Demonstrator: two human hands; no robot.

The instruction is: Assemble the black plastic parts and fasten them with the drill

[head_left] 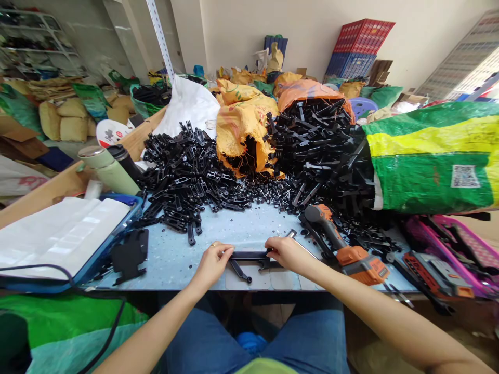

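Observation:
A long black plastic bar (249,255) lies level between my two hands near the table's front edge. My left hand (217,259) pinches its left end, thumb and fingers together. At the right end my right hand (284,252) is closed on the bar, its fingertips curled over it. Below the bar a short black arm (239,271) slants down to the right. Another dark piece shows under my right hand, partly hidden by it. Just beyond my right hand lies a thin metal rod with a silver end.
An orange cordless driver (331,234) lies to the right, by a pink basket (463,259). Piles of black parts (187,171) spread across the back, with orange sacks and a green sack (436,176). At left stand a blue tray (134,210) and a green bottle (113,171).

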